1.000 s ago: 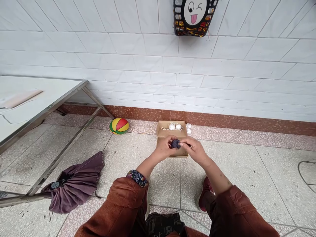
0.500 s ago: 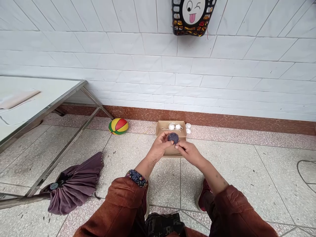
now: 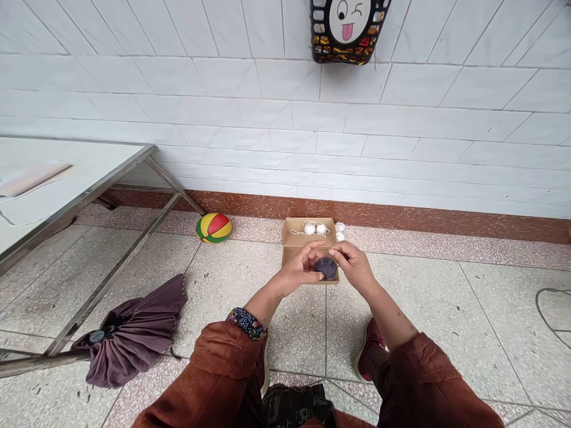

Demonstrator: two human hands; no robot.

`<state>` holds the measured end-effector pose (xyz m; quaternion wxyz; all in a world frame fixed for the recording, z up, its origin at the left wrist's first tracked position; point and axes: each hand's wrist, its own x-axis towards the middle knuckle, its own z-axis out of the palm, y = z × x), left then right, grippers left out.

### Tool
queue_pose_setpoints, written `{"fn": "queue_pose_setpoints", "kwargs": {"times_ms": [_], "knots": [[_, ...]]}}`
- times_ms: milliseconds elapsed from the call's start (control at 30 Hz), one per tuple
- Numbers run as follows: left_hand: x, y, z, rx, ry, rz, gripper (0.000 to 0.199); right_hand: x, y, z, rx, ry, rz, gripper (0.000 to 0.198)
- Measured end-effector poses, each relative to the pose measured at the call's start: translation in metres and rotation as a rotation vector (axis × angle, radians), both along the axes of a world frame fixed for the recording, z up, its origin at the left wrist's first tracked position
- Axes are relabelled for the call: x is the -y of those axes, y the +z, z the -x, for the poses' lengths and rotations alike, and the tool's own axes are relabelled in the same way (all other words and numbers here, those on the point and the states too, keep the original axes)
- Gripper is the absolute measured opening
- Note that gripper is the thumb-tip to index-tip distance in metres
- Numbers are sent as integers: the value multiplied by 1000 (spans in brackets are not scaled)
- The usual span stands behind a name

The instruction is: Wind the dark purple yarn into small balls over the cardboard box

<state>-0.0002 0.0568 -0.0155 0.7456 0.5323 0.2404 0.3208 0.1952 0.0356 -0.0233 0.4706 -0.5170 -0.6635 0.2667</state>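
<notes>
Purplish-grey yarn forms the yarn ball (image 3: pixel 326 270) that shows in the head view, held up over the near right corner of an open cardboard box (image 3: pixel 294 241) on the speckled floor (image 3: pixel 241 273). The left hand (image 3: pixel 297 274) has its grip on this ball, fingers curved along the far left side and the thumb pressed against the near left side. The right hand (image 3: pixel 354 268) is closed in a pinch, thumb against forefinger, on a thin strand (image 3: pixel 329 255) at the ball's far edge.

Two white balls (image 3: pixel 315 228) with loose string lie in the far half of the box, and more white balls (image 3: pixel 340 231) sit just beside its far right corner. Well to the left, a red, yellow and green toy ball (image 3: pixel 214 228) rests on the floor near the foot of the tiled wall (image 3: pixel 200 119). Closer to the person lies a purple umbrella (image 3: pixel 138 333). A pale folded sheet (image 3: pixel 35 178) is on the tabletop (image 3: pixel 98 154), back from its right edge. High on the wall is a black basket (image 3: pixel 319 52) with a winking face. Towards the right, a cable (image 3: pixel 540 306) curls on the floor.
</notes>
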Motion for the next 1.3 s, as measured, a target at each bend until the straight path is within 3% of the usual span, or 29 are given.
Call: {"fn": "queue_pose_setpoints", "kwargs": {"times_ms": [100, 233, 400, 467, 567, 700, 767, 900, 1067, 1200, 1300], "knots": [[-1, 1, 1, 92, 101, 25, 64, 0, -7, 4, 54, 21, 43, 20], [-7, -3, 2, 54, 317, 39, 42, 6, -9, 11, 149, 126, 57, 18], [-12, -8, 1, -157, 452, -68, 39, 14, 2, 17, 153, 354, 38, 17], [-12, -9, 0, -298, 453, -115, 42, 16, 9, 15, 107, 378, 34, 17], [-9, -10, -1, -359, 339, -123, 50, 13, 15, 10, 33, 279, 9, 16], [-2, -5, -1, -172, 71, -62, 70, 6, 10, 2, -14, 104, -23, 18], [1, -2, -2, -50, 14, -11, 72, 3, 4, 0, -12, 41, -7, 21], [2, 1, -1, 99, 114, 128, 58, 1, -6, 1, 9, -32, 46, 23], [-3, 0, 1, 236, 277, 336, 40, 3, -13, 8, 118, 82, 88, 18], [-7, -1, 1, 205, 358, 329, 37, 9, -11, 13, 181, 209, 77, 17], [-9, -3, 1, 72, 413, 266, 36, 13, 0, 14, 149, 296, 63, 18]]}}
